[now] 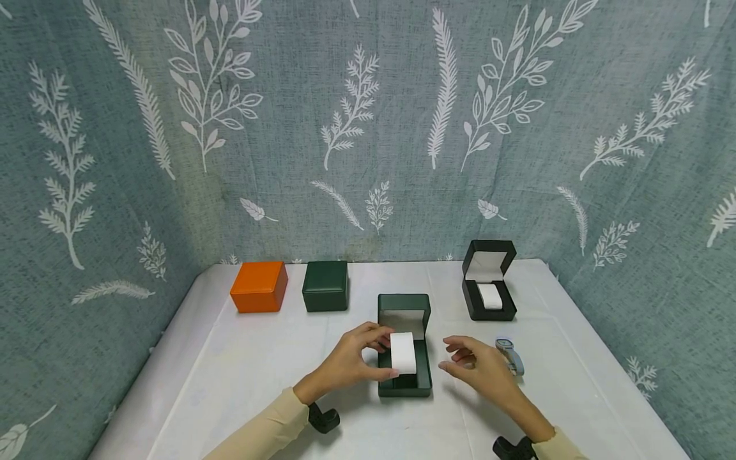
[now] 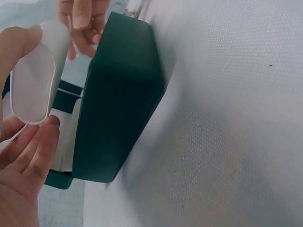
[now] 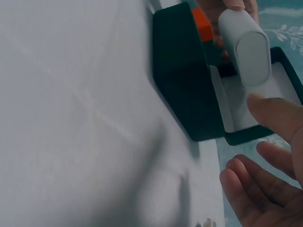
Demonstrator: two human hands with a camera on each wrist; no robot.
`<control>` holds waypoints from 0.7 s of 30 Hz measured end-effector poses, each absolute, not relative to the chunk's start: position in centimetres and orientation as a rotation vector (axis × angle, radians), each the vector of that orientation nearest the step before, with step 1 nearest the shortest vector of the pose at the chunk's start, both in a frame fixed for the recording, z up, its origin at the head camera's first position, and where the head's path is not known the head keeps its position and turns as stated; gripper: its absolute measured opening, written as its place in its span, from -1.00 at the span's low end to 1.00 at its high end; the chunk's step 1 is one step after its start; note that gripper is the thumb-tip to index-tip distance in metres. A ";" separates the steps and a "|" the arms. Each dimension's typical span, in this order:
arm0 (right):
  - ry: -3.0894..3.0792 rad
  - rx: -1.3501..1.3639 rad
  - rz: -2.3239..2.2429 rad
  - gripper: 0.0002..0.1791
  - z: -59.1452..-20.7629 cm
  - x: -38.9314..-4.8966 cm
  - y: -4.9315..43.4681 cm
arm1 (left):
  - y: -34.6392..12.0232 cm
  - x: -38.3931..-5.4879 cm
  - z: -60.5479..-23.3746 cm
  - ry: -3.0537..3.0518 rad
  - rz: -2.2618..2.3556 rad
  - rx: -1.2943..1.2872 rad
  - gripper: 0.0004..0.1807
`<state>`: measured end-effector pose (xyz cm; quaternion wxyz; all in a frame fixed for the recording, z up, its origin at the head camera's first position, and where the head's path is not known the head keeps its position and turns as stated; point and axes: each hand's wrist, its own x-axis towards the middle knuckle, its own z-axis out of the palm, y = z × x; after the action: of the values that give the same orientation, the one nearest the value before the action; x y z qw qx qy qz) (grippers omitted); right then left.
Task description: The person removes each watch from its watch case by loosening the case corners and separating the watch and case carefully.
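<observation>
The left hand (image 1: 356, 354) is pinching a white cushion (image 1: 403, 351) by its rounded narrow edges, the preferred hold, above an open green box (image 1: 425, 377) midway between the table's (image 1: 230, 370) side edges; it is probably feeling light and yielding. The right hand (image 1: 482, 370) is hovering, holding nothing. The table is carrying two green boxes (image 1: 325, 286), one orange box (image 1: 259, 287), one black box (image 1: 491, 315), one watch (image 1: 506, 345); cushions are totalling two.

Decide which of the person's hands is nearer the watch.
Right. The right hand is close beside the watch; the left hand is farther off, holding the white cushion over the open green box.
</observation>
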<state>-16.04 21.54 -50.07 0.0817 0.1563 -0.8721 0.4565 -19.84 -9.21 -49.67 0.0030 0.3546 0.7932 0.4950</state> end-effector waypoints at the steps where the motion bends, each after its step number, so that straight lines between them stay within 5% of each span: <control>1: -2.615 0.477 1.382 -0.48 -50.2 -16.1 21.4 | -9.2 -19.8 -49.7 2.485 1.556 1.117 -0.22; 21: -2.623 0.643 1.492 -0.40 -52.1 -16.9 19.6 | -9.3 -19.8 -49.8 2.484 1.555 1.135 -0.26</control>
<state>-16.90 19.58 -52.11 0.0280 0.2082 -0.8499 0.4833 -19.80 -9.29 -49.76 -0.0006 0.3612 0.7904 0.4948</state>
